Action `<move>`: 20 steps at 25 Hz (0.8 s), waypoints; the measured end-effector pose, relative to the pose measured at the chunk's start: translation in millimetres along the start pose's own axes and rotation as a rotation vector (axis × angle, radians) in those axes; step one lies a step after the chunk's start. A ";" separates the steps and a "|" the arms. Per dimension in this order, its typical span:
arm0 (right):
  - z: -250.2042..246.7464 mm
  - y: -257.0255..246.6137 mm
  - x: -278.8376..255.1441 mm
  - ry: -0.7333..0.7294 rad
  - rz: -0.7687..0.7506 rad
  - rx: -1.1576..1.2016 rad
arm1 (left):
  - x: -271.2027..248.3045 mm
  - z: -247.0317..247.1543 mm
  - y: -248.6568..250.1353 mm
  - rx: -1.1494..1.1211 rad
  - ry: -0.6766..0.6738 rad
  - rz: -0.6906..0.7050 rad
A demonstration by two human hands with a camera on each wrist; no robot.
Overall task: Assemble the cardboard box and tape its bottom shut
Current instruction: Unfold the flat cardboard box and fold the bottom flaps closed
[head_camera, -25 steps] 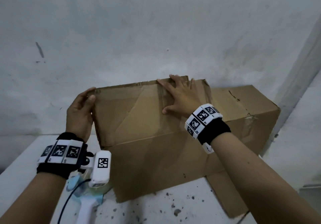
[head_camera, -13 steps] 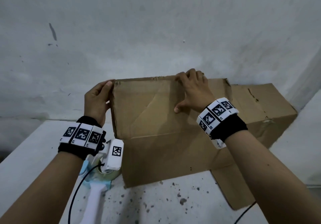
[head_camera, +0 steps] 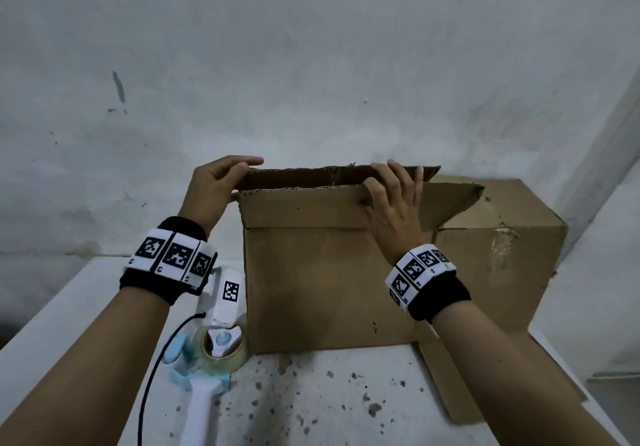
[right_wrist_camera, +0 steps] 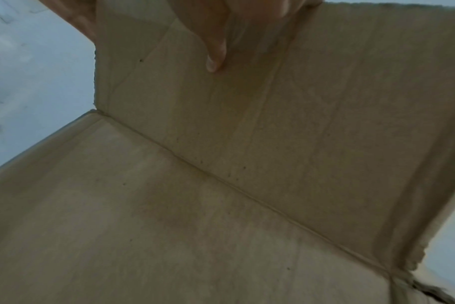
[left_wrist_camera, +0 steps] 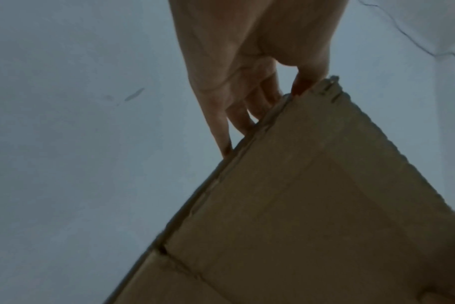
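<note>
A worn brown cardboard box (head_camera: 329, 283) stands on the white table (head_camera: 329, 404), its top flaps upright with a narrow gap between the near and far panels. My left hand (head_camera: 214, 186) grips the top left corner, fingers over the far flap and thumb nearer me; the left wrist view shows the left hand (left_wrist_camera: 247, 72) with fingers behind the box (left_wrist_camera: 312, 205) edge. My right hand (head_camera: 394, 203) holds the near flap's top edge, fingers hooked over it. In the right wrist view its thumb (right_wrist_camera: 216, 51) presses the box (right_wrist_camera: 221, 185) face.
A tape dispenser (head_camera: 218, 348) with a clear roll, white handle and blue parts lies on the table left of the box, under my left wrist. One lower flap (head_camera: 450, 383) lies flat on the table at the right. A grey wall (head_camera: 311, 64) stands close behind.
The box has gone from a flattened sheet leaning back to standing upright and partly spread open. Both hands have shifted up onto its top edges, the right from lying flat to gripping.
</note>
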State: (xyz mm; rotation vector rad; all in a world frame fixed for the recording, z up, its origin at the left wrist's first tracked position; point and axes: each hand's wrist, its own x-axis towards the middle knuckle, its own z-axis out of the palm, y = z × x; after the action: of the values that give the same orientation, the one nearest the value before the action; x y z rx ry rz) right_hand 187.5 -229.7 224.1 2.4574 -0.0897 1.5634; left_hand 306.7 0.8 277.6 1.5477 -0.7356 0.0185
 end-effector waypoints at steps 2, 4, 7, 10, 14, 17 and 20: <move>0.2 0.2 1.7 -0.025 0.002 0.007 | 4.7 -0.6 3.0 0.192 -0.039 0.054; -1.4 -2.7 2.9 -0.047 0.006 -0.018 | 9.1 -2.4 4.1 0.299 -0.015 0.086; -4.5 -11.3 -3.3 -0.009 0.004 -0.023 | 18.1 -5.0 2.2 0.309 0.039 0.103; -21.8 -19.3 -30.2 0.103 -0.025 0.045 | 25.5 -4.5 0.7 0.335 0.054 0.137; -33.7 -33.2 -103.1 -0.249 -0.123 0.116 | 31.7 -5.7 -2.1 0.339 0.066 0.178; -19.4 -37.9 -125.4 -0.701 -0.014 0.118 | 39.3 -4.9 -6.6 0.327 0.091 0.175; -1.1 -47.1 -95.3 -0.795 0.150 0.052 | 43.6 -9.8 -20.1 0.325 0.129 0.116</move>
State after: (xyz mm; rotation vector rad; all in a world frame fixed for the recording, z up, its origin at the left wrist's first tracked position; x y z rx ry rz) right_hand 153.7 -190.3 131.4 3.0065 -0.3692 0.5380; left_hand 354.3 -10.6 280.1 1.7899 -0.7443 0.3355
